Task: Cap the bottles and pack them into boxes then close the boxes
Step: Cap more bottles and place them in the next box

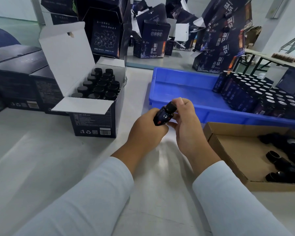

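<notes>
— What step is this?
— Capping: above the worktop, the left hand grips a bottle while the right hand pinches its cap.
— And next?
— Likely tightening, then a slot in the open box.

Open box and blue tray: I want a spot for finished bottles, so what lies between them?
In the head view, only bare white tabletop separates the open box from the blue tray.
</notes>
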